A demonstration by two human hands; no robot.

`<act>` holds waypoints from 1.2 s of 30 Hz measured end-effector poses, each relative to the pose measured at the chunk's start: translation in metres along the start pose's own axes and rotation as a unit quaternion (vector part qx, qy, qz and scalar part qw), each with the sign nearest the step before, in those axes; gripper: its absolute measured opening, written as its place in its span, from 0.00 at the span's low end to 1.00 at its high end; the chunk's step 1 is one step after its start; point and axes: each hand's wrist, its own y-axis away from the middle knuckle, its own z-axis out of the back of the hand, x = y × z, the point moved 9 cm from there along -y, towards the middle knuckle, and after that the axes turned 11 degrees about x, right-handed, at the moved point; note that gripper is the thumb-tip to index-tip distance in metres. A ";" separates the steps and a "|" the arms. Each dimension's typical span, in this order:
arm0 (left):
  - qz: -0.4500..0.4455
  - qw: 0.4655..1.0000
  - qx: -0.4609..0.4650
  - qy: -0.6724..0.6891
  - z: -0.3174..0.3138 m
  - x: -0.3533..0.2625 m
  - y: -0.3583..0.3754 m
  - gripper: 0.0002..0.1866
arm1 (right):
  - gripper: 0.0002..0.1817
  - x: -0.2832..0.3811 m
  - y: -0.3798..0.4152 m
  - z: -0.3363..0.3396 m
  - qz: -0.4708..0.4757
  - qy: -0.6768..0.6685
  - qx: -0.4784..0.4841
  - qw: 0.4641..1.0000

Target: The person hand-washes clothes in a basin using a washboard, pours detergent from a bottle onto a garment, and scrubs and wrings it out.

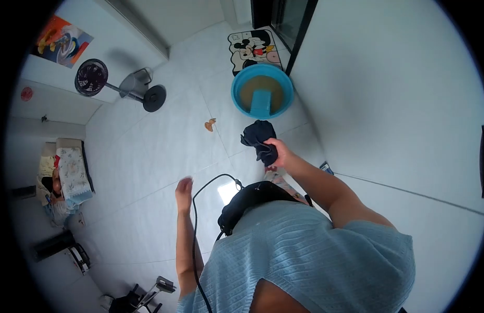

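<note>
In my right hand (280, 153) is a bunched dark navy cloth (259, 136), held just on the near side of a round blue basin (235, 94). Cloudy brownish water (262, 83) fills the basin, and a light blue board (260, 102) leans inside it. My left hand (184, 187) hangs over the floor away from the cloth, its fingers curled together; whether anything is in them is too small to make out.
A cartoon mat (250, 48) lies behind the basin by a dark door frame. A fan (154, 98) and a grey bin (133, 83) stand at the back left. A small brown object (210, 124) is on the floor (174, 135). A black cable (194, 229) hangs beside my left arm.
</note>
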 end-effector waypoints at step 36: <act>0.326 0.945 0.013 0.007 0.229 0.157 -0.276 0.18 | 0.17 0.182 -0.070 0.101 0.225 0.079 -0.449 0.861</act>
